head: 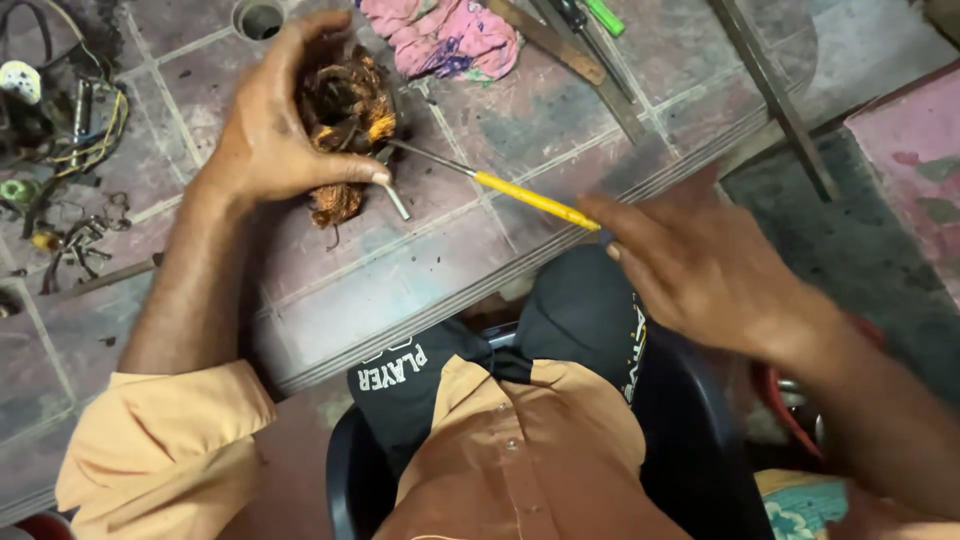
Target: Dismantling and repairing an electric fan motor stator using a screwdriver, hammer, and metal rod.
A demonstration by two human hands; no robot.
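Observation:
My left hand [270,130] grips a round motor part wound with tangled copper wire [345,110] and holds it on the tiled worktop [400,280]. A screwdriver with a yellow handle [530,198] has its metal shaft stuck into the copper winding. My right hand [700,265] is blurred, and its fingertips hold the end of the yellow handle. A short metal pin pokes out under my left thumb.
A pink rag [445,35] lies at the top of the worktop beside long metal bars and a green-handled tool [603,15]. Loose wires and small parts [60,140] clutter the left side. A round hole [260,17] is in the worktop. I sit on a black chair.

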